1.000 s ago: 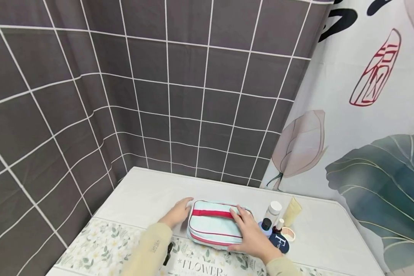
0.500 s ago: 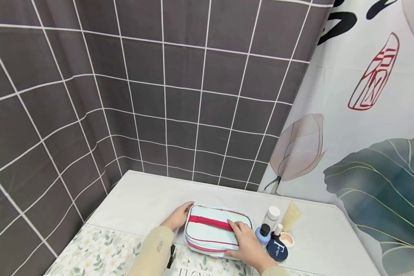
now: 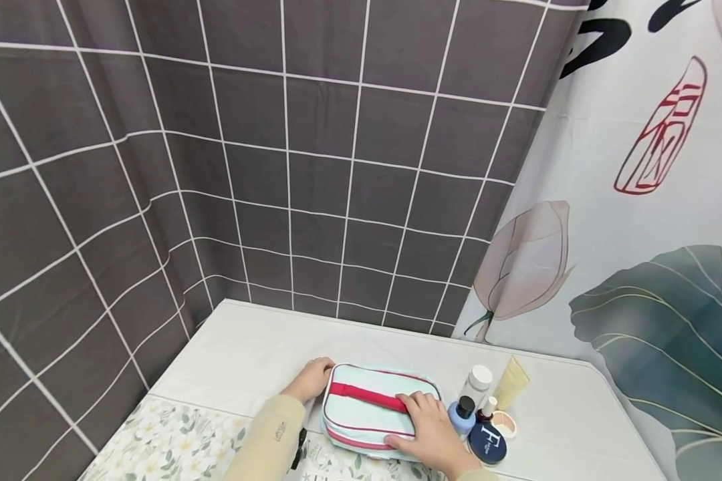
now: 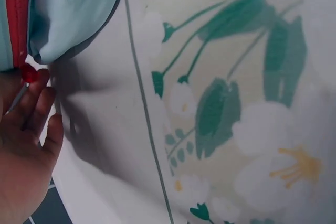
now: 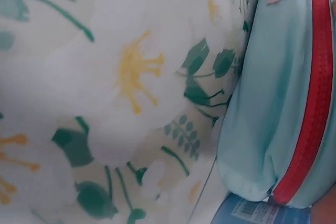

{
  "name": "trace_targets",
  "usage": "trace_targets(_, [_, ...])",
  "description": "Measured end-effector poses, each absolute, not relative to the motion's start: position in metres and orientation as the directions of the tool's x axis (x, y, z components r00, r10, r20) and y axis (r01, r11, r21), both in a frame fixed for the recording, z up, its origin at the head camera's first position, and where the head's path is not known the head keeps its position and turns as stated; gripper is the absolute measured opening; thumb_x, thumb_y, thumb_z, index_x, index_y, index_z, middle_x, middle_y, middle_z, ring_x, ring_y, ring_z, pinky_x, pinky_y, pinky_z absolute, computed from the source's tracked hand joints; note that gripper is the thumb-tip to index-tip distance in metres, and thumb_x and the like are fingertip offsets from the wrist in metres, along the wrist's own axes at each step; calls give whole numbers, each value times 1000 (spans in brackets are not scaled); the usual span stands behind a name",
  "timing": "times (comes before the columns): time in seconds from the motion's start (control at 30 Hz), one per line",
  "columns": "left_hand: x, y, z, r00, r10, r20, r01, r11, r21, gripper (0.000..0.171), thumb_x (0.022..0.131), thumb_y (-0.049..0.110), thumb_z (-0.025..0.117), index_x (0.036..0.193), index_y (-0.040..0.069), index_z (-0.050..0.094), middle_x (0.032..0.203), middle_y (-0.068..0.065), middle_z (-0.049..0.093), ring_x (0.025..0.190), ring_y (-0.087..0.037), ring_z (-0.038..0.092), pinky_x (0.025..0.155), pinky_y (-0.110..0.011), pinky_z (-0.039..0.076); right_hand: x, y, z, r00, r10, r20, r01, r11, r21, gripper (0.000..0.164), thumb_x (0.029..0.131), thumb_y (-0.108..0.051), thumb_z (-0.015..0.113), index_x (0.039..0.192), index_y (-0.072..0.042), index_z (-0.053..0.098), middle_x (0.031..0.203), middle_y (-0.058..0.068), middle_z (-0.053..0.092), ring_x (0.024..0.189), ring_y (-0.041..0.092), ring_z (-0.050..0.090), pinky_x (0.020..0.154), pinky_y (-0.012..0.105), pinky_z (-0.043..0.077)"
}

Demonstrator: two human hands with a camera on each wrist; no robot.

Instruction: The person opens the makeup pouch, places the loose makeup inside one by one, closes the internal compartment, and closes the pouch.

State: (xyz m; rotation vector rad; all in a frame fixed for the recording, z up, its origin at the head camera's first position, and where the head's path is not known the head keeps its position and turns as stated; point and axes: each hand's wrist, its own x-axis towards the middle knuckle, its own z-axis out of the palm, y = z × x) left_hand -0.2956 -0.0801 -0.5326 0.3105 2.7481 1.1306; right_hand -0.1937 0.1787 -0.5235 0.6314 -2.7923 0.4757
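Observation:
A pale blue cosmetic bag (image 3: 367, 407) with red piping and a red top handle (image 3: 370, 396) lies on the table. In the head view, my left hand (image 3: 309, 381) is at its left end. The left wrist view shows the fingers pinching a red zipper pull (image 4: 29, 73) at the end of the red zipper (image 4: 17, 19). My right hand (image 3: 430, 431) holds the bag's right end, fingers over the top by the handle and thumb at the front edge. In the right wrist view, the zipper (image 5: 315, 93) along the bag's side looks closed.
To the right of the bag stand a white-capped clear bottle (image 3: 476, 383), a blue bottle (image 3: 461, 415), a small dark red bottle (image 3: 487, 409) and a yellow tube (image 3: 511, 382). A round navy compact (image 3: 487, 443) and a pressed-powder pan (image 3: 505, 423) lie there too. A floral mat (image 3: 174, 441) covers the front.
The bag and both hands appear slightly lower in the head view, along with the whole scene. The left fingers stay at the bag's left end and the right hand stays on the bag.

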Motion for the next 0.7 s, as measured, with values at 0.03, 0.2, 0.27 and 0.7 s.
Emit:
trace_targets(0.03, [-295,-79,-533,-971,233,-54,129,700,702,18,93,8,49,104,1,61,104,-14,61,105,-34,53,91,-47,41,-193,179,-524,-878,-377,295,-454,853,-259,80,71,-74,54,120,-11,58,101,-5,50,92,15,44,79,41,36])
trace_targets(0.2, [-293,-77,-535,-985,167,37,156,784,601,13,91,11,54,97,3,63,95,-11,63,93,-29,57,84,-42,46,-194,177,-527,-882,-371,290,-444,862,-245,76,69,-72,59,115,-10,62,94,-5,49,88,15,43,77,40,36])
trace_targets(0.27, [-292,-79,-532,-984,161,73,174,813,555,12,90,11,56,94,4,64,91,-9,63,89,-27,57,81,-40,47,-195,174,-528,-892,-351,284,-419,877,-234,74,70,-70,60,113,-11,63,92,-5,47,87,16,43,76,39,35])
trace_targets(0.7, [-274,-100,-529,-964,242,112,262,784,562,6,81,10,65,76,9,60,64,5,51,58,-9,46,56,-25,42,-194,167,-531,-933,-288,213,-339,903,-263,69,70,-66,64,115,-13,63,87,-3,43,84,19,42,74,43,35])
